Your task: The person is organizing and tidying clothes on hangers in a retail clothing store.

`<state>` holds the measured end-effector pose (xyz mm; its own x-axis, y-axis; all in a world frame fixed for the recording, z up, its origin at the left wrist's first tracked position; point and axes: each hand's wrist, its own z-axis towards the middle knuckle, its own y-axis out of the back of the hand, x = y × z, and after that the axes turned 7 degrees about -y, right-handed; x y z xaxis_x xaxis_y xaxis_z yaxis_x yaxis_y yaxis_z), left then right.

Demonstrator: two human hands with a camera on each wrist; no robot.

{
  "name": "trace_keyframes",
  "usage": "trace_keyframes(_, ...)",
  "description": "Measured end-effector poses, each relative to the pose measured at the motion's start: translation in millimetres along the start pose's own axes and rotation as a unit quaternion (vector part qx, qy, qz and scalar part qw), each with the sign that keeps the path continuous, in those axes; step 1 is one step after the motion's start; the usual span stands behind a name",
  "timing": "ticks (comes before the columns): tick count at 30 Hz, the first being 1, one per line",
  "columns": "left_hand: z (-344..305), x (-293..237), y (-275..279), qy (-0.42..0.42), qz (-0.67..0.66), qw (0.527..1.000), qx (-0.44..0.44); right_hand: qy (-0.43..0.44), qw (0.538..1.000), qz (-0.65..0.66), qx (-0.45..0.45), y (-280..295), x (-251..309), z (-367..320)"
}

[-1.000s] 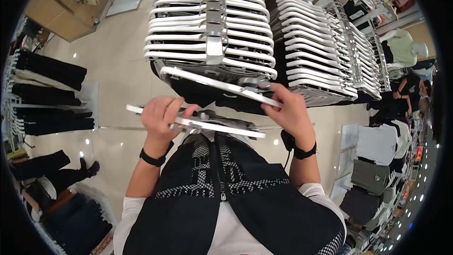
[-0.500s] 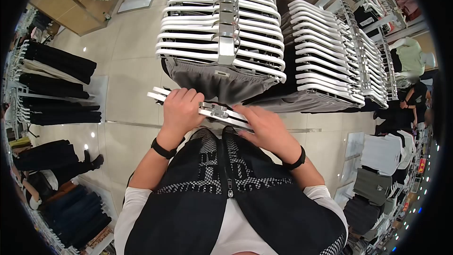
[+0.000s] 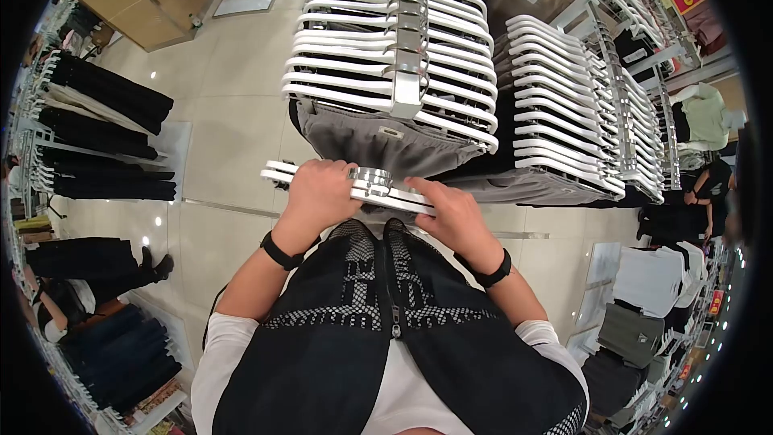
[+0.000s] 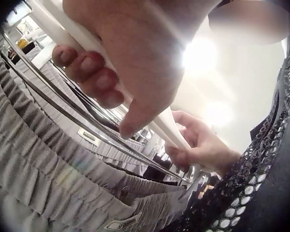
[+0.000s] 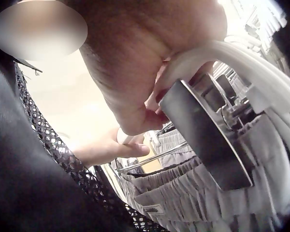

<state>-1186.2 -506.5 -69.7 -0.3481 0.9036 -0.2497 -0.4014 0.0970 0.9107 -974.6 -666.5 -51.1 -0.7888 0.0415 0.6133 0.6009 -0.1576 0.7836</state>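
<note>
Rack: a metal bar (image 3: 407,90) carries a close row of white hangers, beyond the hands and the held pair.
Grey garments: gathered waists (image 4: 38,169) show just below the held hangers; the cloth looks soft and floppy, likely to swing or fold rather than hold a shape, with modest weight.
Held hangers: two pale hangers (image 3: 400,200) lie close side by side between the person and the rack, slightly tilted; they look stiff, light and smooth, so they could slide against each other under a loose grip.
Best hold: the solid bars, one hand each side of the hooks, would probably keep the pair level; the cloth alone would give little control.
Left hand: the fingers (image 4: 87,72) curl round the bars, the left hand (image 3: 320,196) closed firmly on them.
Right hand: apart from the left, the right hand (image 3: 459,223) pinches the bars near their other end, fingers bent.
Hooks: broad, shiny metal (image 3: 372,181) sits between both hands.
</note>
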Motion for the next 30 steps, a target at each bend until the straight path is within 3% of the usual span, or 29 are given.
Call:
trace_keyframes(5,-7,4,-9,0.0,0.013,0.999,-0.034,0.002,1.0,-0.017,-0.003,0,2,5)
trace_keyframes(14,-9,7,-6,0.014,0.001,0.999,0.037,0.031,0.998,-0.044,0.034,9,4,13)
trace_keyframes(17,-11,13,-11,0.002,0.009,1.0,-0.001,0.047,0.997,0.002,0.063,22,7,18)
trace_keyframes(20,-12,17,-10,0.009,0.013,1.0,-0.019,0.07,0.996,0.049,-0.018,46,0,28)
trace_keyframes(21,-11,18,-8,0.012,0.014,1.0,-0.024,0.033,0.997,0.06,-0.047,52,-3,30)
trace_keyframes(24,-8,21,-1,0.016,0.046,0.999,0.0,0.02,0.979,-0.046,-0.197,53,-21,39)
trace_keyframes(30,-8,30,2,0.019,0.071,0.997,-0.018,0.024,0.958,-0.209,-0.194,48,-22,59)
